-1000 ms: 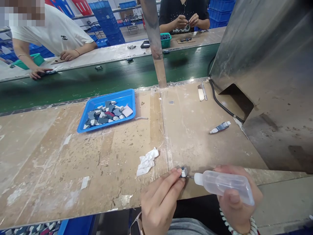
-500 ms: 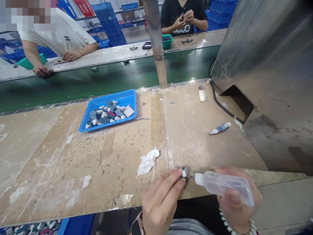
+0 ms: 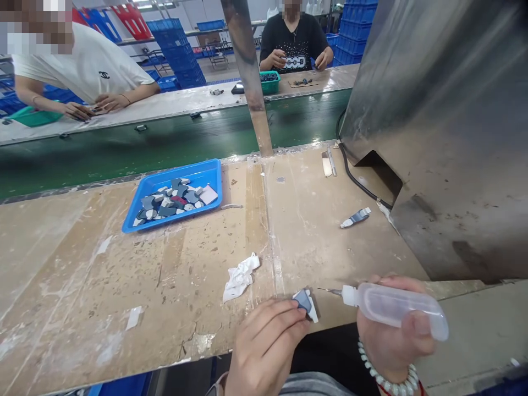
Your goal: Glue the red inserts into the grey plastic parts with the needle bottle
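Near the front edge of the table, my left hand (image 3: 268, 341) is closed on a small grey-and-white piece (image 3: 305, 305), its fingertips covering the piece's left end. My right hand (image 3: 396, 341) is wrapped round a translucent squeeze bottle (image 3: 402, 308) with a white cap and a thin needle tip (image 3: 330, 290). The bottle lies nearly level, and its needle points left at the piece without touching it. Left of the piece lies a crumpled white tissue (image 3: 241, 276). A similar grey-and-white piece (image 3: 355, 218) rests farther back on the right.
A blue tray (image 3: 173, 224) of grey, white and red pieces stands at the back left. A metal post (image 3: 262, 118) and a large metal housing (image 3: 462, 165) with a black cable (image 3: 357, 182) rise from the table. Beyond the green conveyor belt (image 3: 185, 140), two people work.
The needle has drawn back to the right, away from the piece. My left hand has turned the piece, so its grey face now shows. The whole view has shifted slightly.
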`<action>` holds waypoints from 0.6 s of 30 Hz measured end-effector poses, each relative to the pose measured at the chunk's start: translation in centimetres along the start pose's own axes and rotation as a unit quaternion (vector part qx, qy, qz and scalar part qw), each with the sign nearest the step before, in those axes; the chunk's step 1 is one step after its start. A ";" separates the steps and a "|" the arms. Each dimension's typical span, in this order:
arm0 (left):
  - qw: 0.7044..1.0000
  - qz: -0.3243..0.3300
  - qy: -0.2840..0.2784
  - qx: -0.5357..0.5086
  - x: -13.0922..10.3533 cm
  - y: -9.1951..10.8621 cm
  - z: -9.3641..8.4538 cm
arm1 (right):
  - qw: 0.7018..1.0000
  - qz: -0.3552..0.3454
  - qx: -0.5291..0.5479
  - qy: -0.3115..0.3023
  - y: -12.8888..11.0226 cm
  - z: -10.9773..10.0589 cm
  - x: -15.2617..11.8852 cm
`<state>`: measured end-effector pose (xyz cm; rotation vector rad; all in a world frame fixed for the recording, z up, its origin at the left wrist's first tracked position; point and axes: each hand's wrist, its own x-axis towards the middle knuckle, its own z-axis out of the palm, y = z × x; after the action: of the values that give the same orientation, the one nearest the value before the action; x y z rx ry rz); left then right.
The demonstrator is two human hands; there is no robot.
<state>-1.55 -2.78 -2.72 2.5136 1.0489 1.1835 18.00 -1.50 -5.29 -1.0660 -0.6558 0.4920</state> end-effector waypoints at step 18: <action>0.995 0.042 -0.021 0.091 2.7 -0.1 0.1 | 0.996 -0.009 -0.055 -0.072 -0.2 0.0 -0.3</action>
<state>-0.39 -0.90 -1.20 2.7329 1.0980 1.0965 17.76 -1.78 -5.20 -1.1352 -0.8271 0.5263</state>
